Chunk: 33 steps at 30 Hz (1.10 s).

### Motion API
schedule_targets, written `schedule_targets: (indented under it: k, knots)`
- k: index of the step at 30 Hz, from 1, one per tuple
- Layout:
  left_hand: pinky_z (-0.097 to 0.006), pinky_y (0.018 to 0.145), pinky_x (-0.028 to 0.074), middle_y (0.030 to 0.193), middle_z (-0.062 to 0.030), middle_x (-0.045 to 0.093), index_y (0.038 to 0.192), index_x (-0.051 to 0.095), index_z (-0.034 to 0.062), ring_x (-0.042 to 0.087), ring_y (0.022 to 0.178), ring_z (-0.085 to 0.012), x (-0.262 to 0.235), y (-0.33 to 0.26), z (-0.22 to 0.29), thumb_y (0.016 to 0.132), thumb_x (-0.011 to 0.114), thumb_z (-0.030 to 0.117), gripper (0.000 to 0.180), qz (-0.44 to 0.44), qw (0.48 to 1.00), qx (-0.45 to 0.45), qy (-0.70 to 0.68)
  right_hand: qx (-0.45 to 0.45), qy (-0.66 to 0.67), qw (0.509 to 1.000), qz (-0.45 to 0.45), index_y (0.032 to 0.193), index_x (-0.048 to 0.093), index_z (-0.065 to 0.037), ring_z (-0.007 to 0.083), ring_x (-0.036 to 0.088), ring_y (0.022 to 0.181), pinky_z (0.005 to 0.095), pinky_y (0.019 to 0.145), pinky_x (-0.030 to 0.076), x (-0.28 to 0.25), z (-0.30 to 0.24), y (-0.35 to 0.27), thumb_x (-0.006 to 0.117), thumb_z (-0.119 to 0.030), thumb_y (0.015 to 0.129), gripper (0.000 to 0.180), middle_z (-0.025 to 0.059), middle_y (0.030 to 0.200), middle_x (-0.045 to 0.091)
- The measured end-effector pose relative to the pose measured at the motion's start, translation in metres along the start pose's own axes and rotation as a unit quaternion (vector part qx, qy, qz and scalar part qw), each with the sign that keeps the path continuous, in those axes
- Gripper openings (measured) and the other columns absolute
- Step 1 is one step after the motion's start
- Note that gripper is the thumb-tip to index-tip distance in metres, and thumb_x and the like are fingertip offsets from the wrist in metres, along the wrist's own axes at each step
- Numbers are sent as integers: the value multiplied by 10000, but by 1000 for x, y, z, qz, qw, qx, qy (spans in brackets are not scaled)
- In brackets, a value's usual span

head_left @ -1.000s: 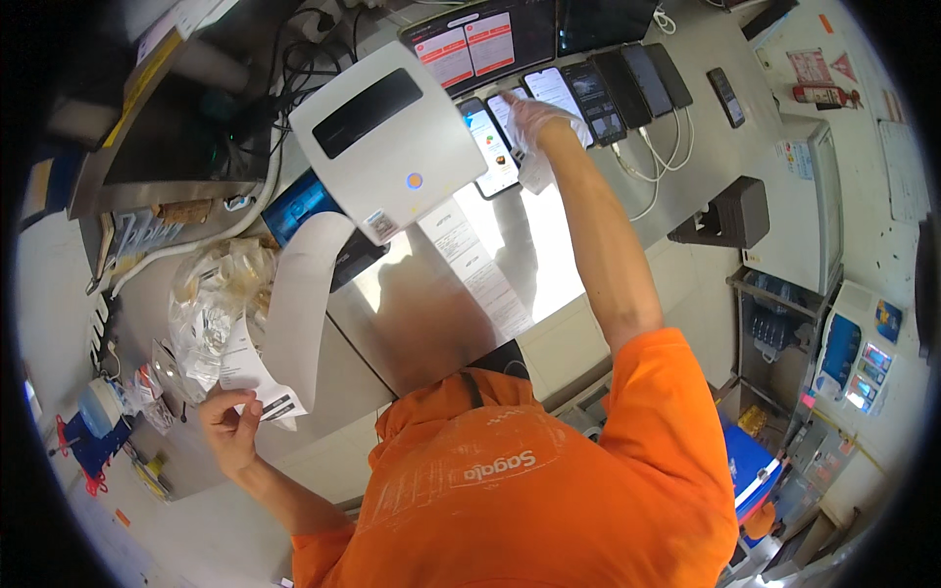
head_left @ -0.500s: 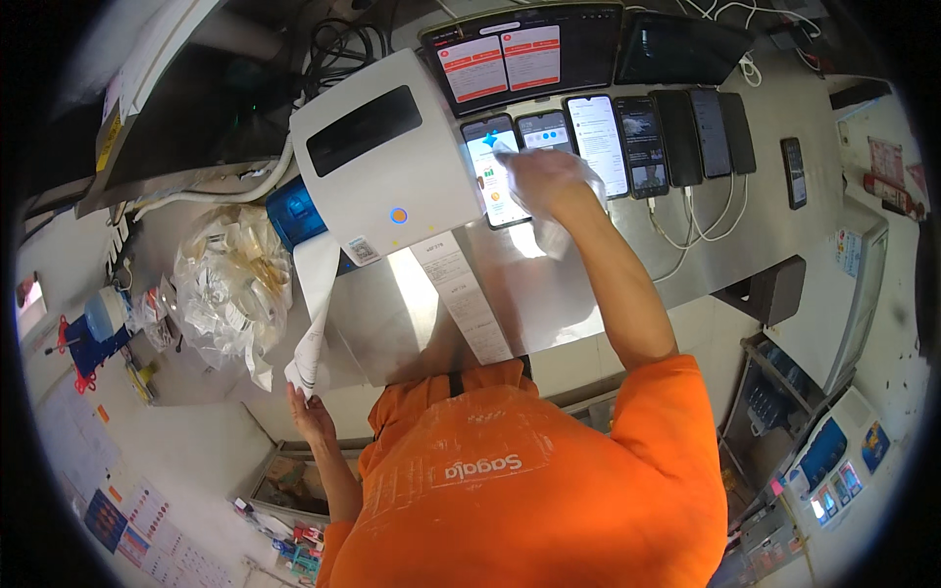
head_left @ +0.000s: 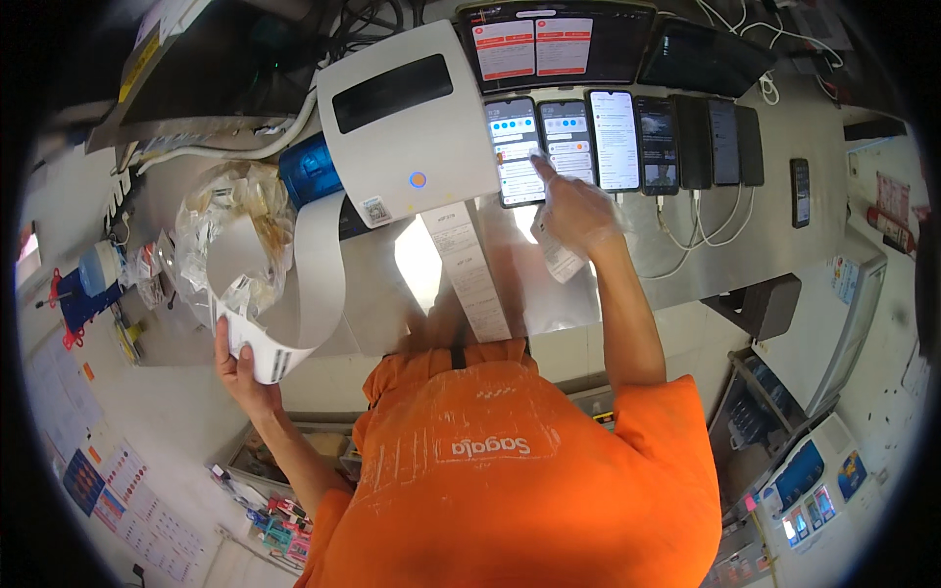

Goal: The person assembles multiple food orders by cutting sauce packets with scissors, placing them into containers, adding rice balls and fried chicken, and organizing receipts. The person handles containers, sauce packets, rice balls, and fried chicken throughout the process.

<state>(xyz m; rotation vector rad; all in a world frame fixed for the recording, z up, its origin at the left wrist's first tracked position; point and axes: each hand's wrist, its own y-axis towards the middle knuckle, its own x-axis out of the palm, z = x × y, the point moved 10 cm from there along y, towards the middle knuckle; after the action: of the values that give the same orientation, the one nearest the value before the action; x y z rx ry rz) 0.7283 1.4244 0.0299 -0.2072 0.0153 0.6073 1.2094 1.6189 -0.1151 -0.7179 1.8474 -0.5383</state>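
Observation:
My left hand [head_left: 247, 365] grips the printed end of a white label strip [head_left: 319, 265], thumb on top. The strip loops from a white label printer [head_left: 407, 147] with a blue side part [head_left: 311, 169]. My right hand [head_left: 580, 211] has its index finger stretched out to the right edge of the leftmost phone [head_left: 514, 181], whose lit screen shows a list; whether it touches cannot be made out. Beneath that palm hangs a printed paper slip [head_left: 562, 263] with clear plastic, held by the curled fingers. A second lit phone [head_left: 566, 127] lies just right of the fingertip.
A clear plastic bag of scraps [head_left: 211, 191] lies left of the printer. A long receipt [head_left: 466, 269] runs toward the counter's front edge. Several phones and charging cables [head_left: 698, 230] lie to the right, with a lit tablet [head_left: 608, 49] behind. One phone [head_left: 801, 193] lies apart.
My left hand has moved left and the label strip now bows in a wide loop. My right index finger now points at the leftmost phone, whose screen has changed to a list.

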Motion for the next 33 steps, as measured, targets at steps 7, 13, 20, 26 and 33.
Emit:
schedule_targets:
  k: [7, 13, 20, 26, 33]
  knots:
    - [-346, 1037, 444, 1299, -137, 611, 1303, 589, -33, 593, 1152, -209, 37, -17, -18, 847, 708, 21, 474, -42, 998, -31, 30, 15, -33, 999, -26, 1507, 370, -151, 398, 649, 1056, 472, 944, 502, 12, -4, 6, 470, -91, 874, 644, 248, 1133, 668]
    - [-327, 1022, 430, 1256, -122, 639, 1219, 663, -4, 580, 1152, -191, 56, -28, -51, 867, 694, 21, 355, -35, 994, -89, 59, 15, 17, 999, 39, 1500, 375, -143, 416, 635, 1072, 487, 955, 489, 2, 1, -17, 501, -96, 851, 663, 266, 1144, 658]
    - [-332, 1019, 416, 1172, -103, 688, 1160, 697, 12, 588, 1129, -184, 99, -43, -28, 878, 701, 27, 282, -148, 978, -15, 149, 16, -21, 1000, 9, 1501, 372, -139, 402, 649, 1035, 490, 924, 496, 25, -5, -2, 535, -112, 853, 669, 289, 1124, 652]
    - [-328, 872, 521, 1085, -111, 729, 1100, 728, 33, 673, 1021, -193, 116, -62, 19, 860, 689, 2, 245, -242, 944, 14, 224, -37, 92, 995, 32, 1480, 420, -135, 395, 632, 1103, 443, 984, 483, 2, -46, -60, 640, -166, 842, 675, 222, 1241, 635]
    - [-377, 942, 463, 1194, -49, 661, 1182, 713, 226, 563, 1135, -268, 215, -141, 104, 748, 720, 49, 468, -563, 744, 351, 84, -229, 150, 959, -72, 1442, 463, -84, 313, 537, 1254, 386, 1068, 409, 148, -155, -168, 723, -304, 844, 688, 156, 1365, 573]
